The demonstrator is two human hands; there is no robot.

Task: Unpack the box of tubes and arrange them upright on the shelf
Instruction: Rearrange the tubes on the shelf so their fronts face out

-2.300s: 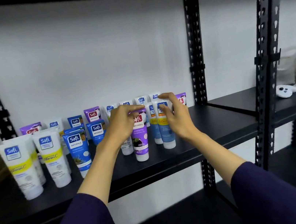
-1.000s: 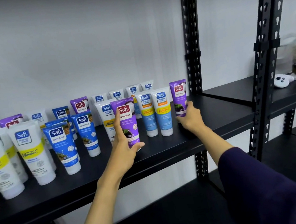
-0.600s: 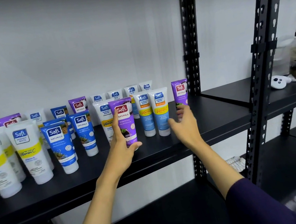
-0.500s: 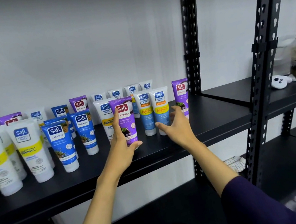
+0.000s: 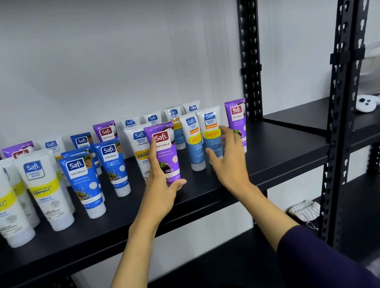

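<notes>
My left hand [image 5: 163, 185] grips the purple tube [image 5: 164, 155] standing upright near the front edge of the shelf [image 5: 284, 152], index finger stretched up its left side and thumb hooked round its base. My right hand [image 5: 229, 160] is spread wide, fingers loosely bent, just in front of the white and blue tube [image 5: 210, 131]; I cannot tell whether the fingertips touch it. Both forearms reach forward and slightly upward from dark purple sleeves, wrists roughly level with the shelf's front edge. All the tubes stand cap down. I count four purple ones: the one I hold, one at the right end [image 5: 237, 119] beside the black upright post [image 5: 249, 43], one in the back row [image 5: 105, 131], and one half hidden at the far left [image 5: 18, 151]. Three blue tubes are fully visible, with a fourth mostly hidden behind the front one. The remaining tubes are white, some with yellow bands, about eleven in all, though several in the back row show only their tops.
</notes>
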